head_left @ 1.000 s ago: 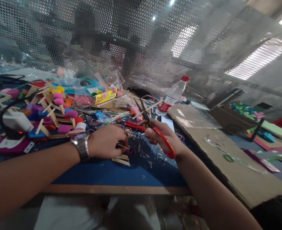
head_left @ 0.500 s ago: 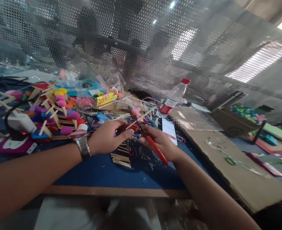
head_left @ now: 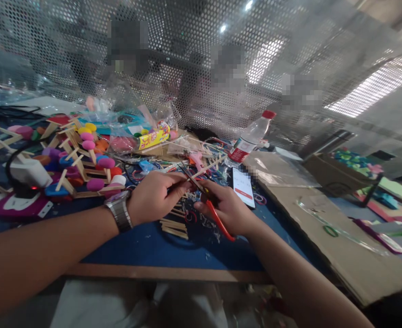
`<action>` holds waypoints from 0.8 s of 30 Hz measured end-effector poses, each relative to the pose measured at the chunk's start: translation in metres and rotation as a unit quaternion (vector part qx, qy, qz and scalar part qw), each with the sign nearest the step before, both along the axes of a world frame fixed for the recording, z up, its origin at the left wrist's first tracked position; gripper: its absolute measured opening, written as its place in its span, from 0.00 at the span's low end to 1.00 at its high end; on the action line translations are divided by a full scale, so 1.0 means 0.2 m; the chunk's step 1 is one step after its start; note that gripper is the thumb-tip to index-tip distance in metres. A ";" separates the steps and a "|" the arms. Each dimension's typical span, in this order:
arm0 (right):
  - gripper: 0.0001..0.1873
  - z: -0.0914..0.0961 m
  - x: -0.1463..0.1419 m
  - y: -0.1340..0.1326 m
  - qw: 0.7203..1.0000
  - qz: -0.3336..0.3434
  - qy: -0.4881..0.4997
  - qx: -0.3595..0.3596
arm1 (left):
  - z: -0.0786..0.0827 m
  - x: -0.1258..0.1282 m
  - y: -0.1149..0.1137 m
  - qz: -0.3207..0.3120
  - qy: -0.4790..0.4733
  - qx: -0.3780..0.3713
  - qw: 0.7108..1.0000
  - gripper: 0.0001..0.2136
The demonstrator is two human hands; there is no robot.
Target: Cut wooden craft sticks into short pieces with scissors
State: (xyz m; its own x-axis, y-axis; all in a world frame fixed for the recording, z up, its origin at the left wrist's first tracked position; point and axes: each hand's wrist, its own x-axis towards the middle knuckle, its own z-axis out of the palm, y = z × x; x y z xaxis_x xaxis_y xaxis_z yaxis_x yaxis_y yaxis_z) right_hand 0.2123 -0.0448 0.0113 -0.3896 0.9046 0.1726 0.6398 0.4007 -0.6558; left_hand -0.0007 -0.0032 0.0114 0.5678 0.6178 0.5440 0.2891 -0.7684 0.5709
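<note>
My left hand (head_left: 155, 196), with a metal watch (head_left: 119, 212) on the wrist, pinches a thin wooden stick (head_left: 204, 169) that slants up to the right. My right hand (head_left: 226, 207) grips red-handled scissors (head_left: 207, 200), whose dark blades cross the stick near my left fingertips. Below the hands, several short cut sticks (head_left: 173, 225) and wood scraps lie on the blue mat (head_left: 146, 246).
Stick-and-foam models (head_left: 81, 164) and a white glue gun (head_left: 26, 175) crowd the left. A phone (head_left: 243, 187), a water bottle (head_left: 248, 139) and cardboard sheets (head_left: 340, 232) lie to the right. A perforated metal screen (head_left: 201, 68) stands behind, with people beyond it.
The scissors came down from pointing upward to lie across the stick. My left hand lifted a stick off the mat and brought it to the blades.
</note>
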 end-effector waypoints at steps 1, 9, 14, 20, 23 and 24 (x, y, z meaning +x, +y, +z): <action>0.24 0.00 0.00 0.00 1.000 -0.004 -0.009 0.019 | 0.00 0.00 0.00 -0.001 -0.008 0.016 1.000 0.10; 0.21 0.01 0.00 0.01 0.993 -0.008 -0.044 0.106 | -0.01 0.00 0.01 -0.006 -0.016 0.089 0.996 0.10; 0.15 0.01 -0.02 0.00 0.994 -0.018 -0.040 0.104 | -0.01 0.00 0.02 -0.007 -0.016 0.087 0.996 0.09; 0.20 0.00 -0.03 -0.02 0.997 -0.028 -0.002 0.069 | -0.02 -0.01 0.01 -0.014 -0.011 0.060 0.998 0.09; 0.24 -0.02 -0.01 -0.02 0.996 -0.020 0.010 0.082 | -0.02 -0.01 0.01 -0.026 -0.017 0.068 0.997 0.09; 0.25 -0.02 -0.01 -0.02 0.995 -0.021 0.005 0.094 | -0.02 -0.01 0.01 -0.031 -0.021 0.076 0.996 0.09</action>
